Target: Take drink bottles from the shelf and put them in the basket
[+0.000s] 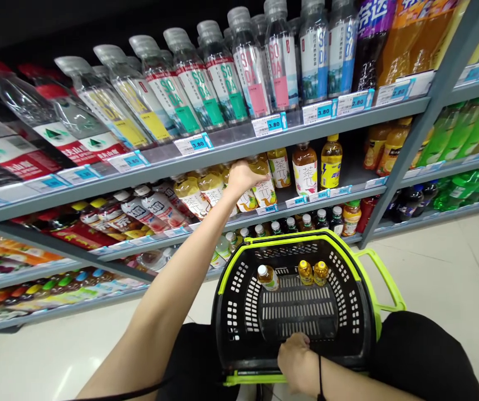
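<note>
My left hand reaches onto the middle shelf, its fingers closed around the top of a tea bottle with a white label. More tea bottles stand on both sides of it. My right hand is closed on the near rim of the black basket with lime-green trim, which is tilted between my knees. Inside the basket, a white-capped bottle stands at the left and two yellow-capped bottles stand side by side near the far wall.
Soda water bottles line the shelf above, whose grey edge overhangs my left hand. Dark-capped bottles stand on the lower shelf behind the basket. A green handle sticks out at the basket's right, over the tiled floor.
</note>
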{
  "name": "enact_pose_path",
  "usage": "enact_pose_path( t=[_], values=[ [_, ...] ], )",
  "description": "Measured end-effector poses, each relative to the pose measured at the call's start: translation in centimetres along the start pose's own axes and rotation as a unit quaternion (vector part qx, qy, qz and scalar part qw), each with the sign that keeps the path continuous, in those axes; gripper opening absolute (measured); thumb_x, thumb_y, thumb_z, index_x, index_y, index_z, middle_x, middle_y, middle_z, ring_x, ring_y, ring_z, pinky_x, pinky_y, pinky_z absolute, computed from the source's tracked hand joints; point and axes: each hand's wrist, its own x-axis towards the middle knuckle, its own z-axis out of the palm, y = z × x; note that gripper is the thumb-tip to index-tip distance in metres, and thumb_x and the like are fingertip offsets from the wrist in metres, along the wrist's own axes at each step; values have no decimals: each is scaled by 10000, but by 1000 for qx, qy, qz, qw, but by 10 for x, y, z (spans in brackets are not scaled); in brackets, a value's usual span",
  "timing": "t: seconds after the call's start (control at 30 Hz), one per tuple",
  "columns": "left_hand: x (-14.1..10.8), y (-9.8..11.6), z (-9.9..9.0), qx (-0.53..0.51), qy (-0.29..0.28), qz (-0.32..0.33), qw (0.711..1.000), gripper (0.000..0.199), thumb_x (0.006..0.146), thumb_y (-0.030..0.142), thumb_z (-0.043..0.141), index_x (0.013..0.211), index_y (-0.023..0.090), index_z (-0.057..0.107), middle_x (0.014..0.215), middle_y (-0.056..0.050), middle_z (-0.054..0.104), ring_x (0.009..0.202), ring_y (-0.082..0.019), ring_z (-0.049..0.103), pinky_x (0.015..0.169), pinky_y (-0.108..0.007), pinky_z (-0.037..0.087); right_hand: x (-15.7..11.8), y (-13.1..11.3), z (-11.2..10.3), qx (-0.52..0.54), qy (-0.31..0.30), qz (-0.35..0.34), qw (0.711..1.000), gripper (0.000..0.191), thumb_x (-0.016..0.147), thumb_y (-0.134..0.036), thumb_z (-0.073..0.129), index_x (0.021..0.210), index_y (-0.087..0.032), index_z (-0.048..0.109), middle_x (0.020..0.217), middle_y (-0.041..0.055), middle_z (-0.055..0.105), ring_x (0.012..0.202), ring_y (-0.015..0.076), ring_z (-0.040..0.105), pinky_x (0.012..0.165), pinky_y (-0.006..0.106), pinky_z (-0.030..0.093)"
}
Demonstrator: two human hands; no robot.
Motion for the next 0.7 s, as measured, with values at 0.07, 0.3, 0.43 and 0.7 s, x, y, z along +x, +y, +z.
enact_pose_path(
  t=[0.07, 0.3, 0.43, 0.7],
  values=[
    [0, -4, -1, 15, 7, 15, 1000, 379, 639, 472, 863, 711, 164, 655, 620, -62, 658, 766, -294, 714, 834, -347, 563, -3, -1, -1, -1, 2, 7, 1000, 150, 741, -217, 773, 827, -94, 779, 744, 213, 747, 709, 396, 744, 597, 571, 582],
    [0, -23, 3, -14, 33, 107, 994, 610, 514, 573, 919, 867, 185, 607, 755, -61, 672, 877, -338, 708, 807, -376, 565, -14, 1, -1, -6, 58, 0, 998, 171, 718, -264, 783, 769, -105, 752, 726, 209, 733, 683, 380, 721, 597, 556, 569],
    [-20, -27, 10, -53, 53, 163, 984, 698, 506, 537, 939, 1009, 184, 610, 940, -78, 726, 987, -348, 701, 829, -382, 562, -16, 2, -2, -20, 34, -5, 999, 268, 696, -324, 836, 790, -84, 762, 697, 202, 724, 662, 383, 720, 595, 541, 576],
    [-80, -32, 23, -143, 175, 212, 951, 693, 669, 469, 895, 1210, 178, 575, 1120, -88, 737, 1014, -270, 710, 919, -377, 552, -42, 19, -29, 70, 42, -22, 996, 477, 683, -484, 895, 911, -77, 795, 838, 226, 770, 829, 402, 767, 753, 523, 618]
  ],
)
